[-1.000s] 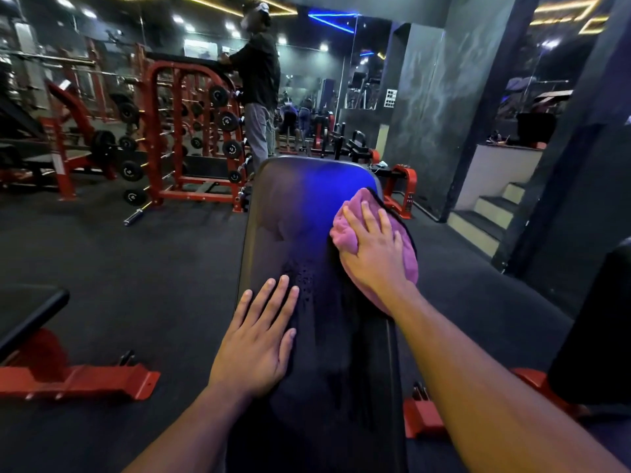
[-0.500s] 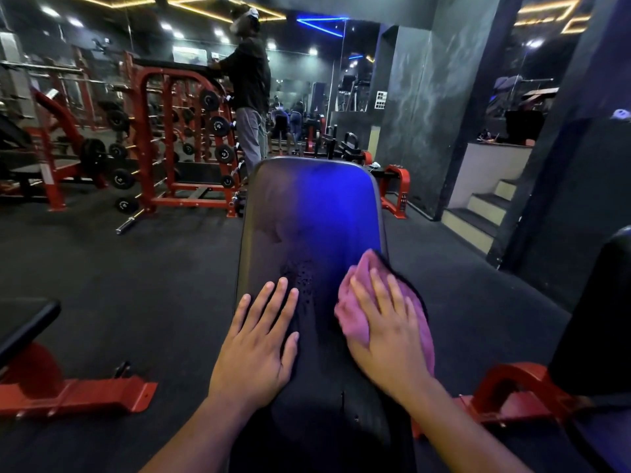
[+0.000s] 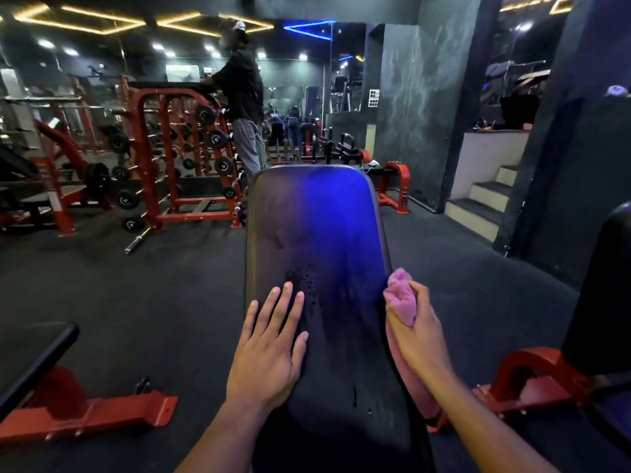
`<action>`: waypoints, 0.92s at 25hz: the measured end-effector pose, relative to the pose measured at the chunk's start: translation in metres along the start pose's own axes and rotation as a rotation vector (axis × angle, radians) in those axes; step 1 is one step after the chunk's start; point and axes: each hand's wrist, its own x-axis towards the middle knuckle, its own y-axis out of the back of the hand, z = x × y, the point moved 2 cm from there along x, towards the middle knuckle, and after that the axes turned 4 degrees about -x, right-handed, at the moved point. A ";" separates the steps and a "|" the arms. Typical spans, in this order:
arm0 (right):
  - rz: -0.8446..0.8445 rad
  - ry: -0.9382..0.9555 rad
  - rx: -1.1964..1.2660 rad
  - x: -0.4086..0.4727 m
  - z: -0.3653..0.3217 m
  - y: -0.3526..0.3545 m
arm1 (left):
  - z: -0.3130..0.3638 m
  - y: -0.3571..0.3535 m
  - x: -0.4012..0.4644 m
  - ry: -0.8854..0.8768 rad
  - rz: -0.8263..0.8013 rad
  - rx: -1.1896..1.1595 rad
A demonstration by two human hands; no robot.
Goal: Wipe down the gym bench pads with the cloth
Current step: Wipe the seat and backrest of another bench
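Currently, the black bench pad [image 3: 317,240] is seen running up the centre of the frame, with a blue light reflection on its upper right part and a patch of small droplets near its middle.

Left hand [image 3: 269,349]: laid flat on the pad's lower left area, palm down, fingers spread. Nothing is held; grip is released.

Right hand [image 3: 418,332]: positioned at the pad's right edge, lower right of centre. Its grip is clenched around the pink cloth [image 3: 403,295]. The cloth is bunched above the fingers and pressed against the side edge of the pad; a further length of it is seen hanging down under the wrist, along the pad's side. How far the cloth wraps under the pad cannot be told.

Surroundings:
- Dark rubber floor [image 3: 164,295] is visible on both sides of the pad.
- A red rack [image 3: 184,155] loaded with weight plates is located at upper left of the frame.
- A person [image 3: 244,97] in a dark top and grey trousers is standing beside that rack, turned away.
- A second black pad on a red frame [image 3: 85,414] is seen at lower left.
- Steps [image 3: 485,203] are visible at right of the frame, next to a dark marbled wall.
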 end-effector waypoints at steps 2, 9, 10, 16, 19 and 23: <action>0.006 -0.100 -0.013 -0.002 -0.002 -0.005 | 0.000 -0.001 0.001 -0.004 0.009 -0.008; -0.059 -0.341 0.093 0.106 -0.038 -0.016 | 0.001 -0.001 0.002 -0.023 0.052 -0.009; -0.055 -0.331 0.101 0.120 -0.044 -0.016 | 0.001 -0.001 0.003 -0.027 0.056 -0.010; -0.020 -0.241 0.117 0.081 -0.022 -0.015 | -0.001 -0.003 0.001 -0.024 0.065 -0.017; -0.045 -0.220 0.171 0.006 0.002 -0.005 | -0.002 -0.002 0.000 -0.033 0.065 -0.031; -0.039 -0.234 0.111 -0.022 0.013 -0.002 | -0.003 -0.003 0.000 -0.028 0.057 -0.045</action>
